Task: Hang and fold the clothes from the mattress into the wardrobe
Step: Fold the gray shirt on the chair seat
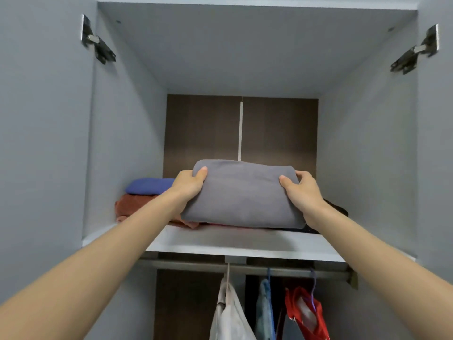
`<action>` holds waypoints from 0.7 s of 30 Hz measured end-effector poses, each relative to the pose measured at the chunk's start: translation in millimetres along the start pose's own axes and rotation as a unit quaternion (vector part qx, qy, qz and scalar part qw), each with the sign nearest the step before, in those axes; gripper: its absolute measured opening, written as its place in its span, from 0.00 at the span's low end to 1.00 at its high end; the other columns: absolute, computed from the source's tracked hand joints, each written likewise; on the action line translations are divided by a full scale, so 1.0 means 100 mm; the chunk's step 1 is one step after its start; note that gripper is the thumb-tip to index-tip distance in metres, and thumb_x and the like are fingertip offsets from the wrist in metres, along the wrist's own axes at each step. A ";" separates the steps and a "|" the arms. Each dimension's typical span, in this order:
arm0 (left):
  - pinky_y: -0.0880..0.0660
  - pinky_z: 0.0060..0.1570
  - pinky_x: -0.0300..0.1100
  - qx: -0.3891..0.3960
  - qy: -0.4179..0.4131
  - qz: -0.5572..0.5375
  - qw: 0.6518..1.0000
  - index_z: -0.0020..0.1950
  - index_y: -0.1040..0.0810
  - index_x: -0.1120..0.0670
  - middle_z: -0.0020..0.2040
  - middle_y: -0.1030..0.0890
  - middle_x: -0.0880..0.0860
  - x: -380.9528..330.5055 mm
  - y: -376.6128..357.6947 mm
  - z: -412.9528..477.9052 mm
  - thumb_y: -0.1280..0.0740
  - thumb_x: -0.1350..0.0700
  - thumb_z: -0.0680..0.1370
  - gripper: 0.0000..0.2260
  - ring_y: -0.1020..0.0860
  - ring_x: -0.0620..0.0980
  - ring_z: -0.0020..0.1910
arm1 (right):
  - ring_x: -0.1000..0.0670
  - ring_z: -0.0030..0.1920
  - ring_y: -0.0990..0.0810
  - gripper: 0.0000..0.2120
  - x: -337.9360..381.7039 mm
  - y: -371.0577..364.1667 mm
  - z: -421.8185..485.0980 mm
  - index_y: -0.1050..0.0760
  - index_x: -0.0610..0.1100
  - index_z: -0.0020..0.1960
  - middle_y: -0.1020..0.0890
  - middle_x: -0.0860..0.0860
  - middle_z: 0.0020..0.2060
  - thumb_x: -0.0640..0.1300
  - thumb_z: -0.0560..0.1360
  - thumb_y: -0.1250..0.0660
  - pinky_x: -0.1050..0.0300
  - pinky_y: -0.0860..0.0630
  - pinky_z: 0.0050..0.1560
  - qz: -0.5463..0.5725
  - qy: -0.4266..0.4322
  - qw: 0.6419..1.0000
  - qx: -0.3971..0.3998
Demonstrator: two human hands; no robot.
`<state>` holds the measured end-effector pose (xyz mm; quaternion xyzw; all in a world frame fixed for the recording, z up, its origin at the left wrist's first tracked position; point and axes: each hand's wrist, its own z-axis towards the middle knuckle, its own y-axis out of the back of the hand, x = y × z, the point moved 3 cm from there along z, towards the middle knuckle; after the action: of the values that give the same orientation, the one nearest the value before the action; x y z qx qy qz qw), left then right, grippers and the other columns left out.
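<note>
Gripped the folded grey cloth (242,195) at both ends, left hand (188,185) curled round its 9 o'clock end and right hand (302,190) round its 3 o'clock end, thumbs on top. Held it over the middle of the wardrobe shelf (245,244), low edge against other clothes lying there, with a blue fold (149,185) stacked on a rust fold (132,204) at 9 o'clock. Faced, at 6 o'clock below the shelf, a rail (183,263) bearing a white garment (230,312), a pale blue garment (264,305) and a red garment (306,312).

no readable text, no labels, no brands, no numbers
</note>
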<state>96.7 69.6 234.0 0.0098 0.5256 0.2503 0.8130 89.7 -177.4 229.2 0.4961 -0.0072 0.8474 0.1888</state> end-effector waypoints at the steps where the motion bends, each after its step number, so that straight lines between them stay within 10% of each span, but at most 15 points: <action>1: 0.32 0.52 0.42 -0.001 -0.004 0.003 1.000 0.65 0.26 0.60 0.60 0.23 0.57 0.04 0.02 0.18 0.43 0.45 0.81 0.21 0.25 0.54 0.56 | 0.49 0.54 0.29 0.22 0.01 -0.10 0.15 0.38 0.42 0.71 0.28 0.46 0.64 0.49 0.80 0.39 0.54 0.31 0.53 -0.002 0.007 1.000 -0.001; 10: 0.29 0.60 0.49 -0.103 -0.023 0.112 0.988 0.59 0.23 0.62 0.59 0.22 0.62 0.26 0.75 1.90 0.43 0.45 0.81 0.22 0.25 0.61 0.59 | 0.45 0.52 0.24 0.14 0.13 -1.57 1.51 0.32 0.40 0.65 0.24 0.44 0.58 0.43 0.82 0.45 0.57 0.29 0.42 0.090 -0.009 0.996 0.027; 15: 0.30 0.58 0.51 -0.202 -0.035 0.395 0.895 0.66 0.29 0.59 0.63 0.25 0.63 0.43 1.24 2.48 0.44 0.47 0.82 0.20 0.27 0.63 0.62 | 0.41 0.58 0.26 0.19 0.18 -2.59 1.82 0.39 0.41 0.72 0.28 0.42 0.64 0.40 0.82 0.47 0.52 0.28 0.53 0.102 -0.052 0.990 0.083; 18: 0.34 0.63 0.52 -0.170 -0.029 0.508 0.844 0.77 0.46 0.53 0.71 0.39 0.61 0.65 1.14 2.53 0.43 0.49 0.82 0.25 0.36 0.61 0.69 | 0.39 0.68 0.33 0.28 0.07 -3.02 1.77 0.53 0.50 0.78 0.38 0.42 0.73 0.40 0.81 0.48 0.47 0.33 0.67 -0.011 -0.057 0.982 0.177; 21: 0.37 0.66 0.53 -0.076 -0.069 0.503 0.858 0.74 0.38 0.47 0.73 0.39 0.55 0.82 0.96 2.64 0.46 0.49 0.82 0.19 0.38 0.59 0.70 | 0.40 0.75 0.49 0.22 0.07 -3.15 1.78 0.41 0.55 0.75 0.53 0.48 0.78 0.46 0.82 0.48 0.43 0.46 0.73 -0.232 0.077 0.954 0.176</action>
<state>312.0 253.3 308.8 0.2278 0.3712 0.6633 0.6086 339.0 81.8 270.8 0.4423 0.2714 0.8042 0.2898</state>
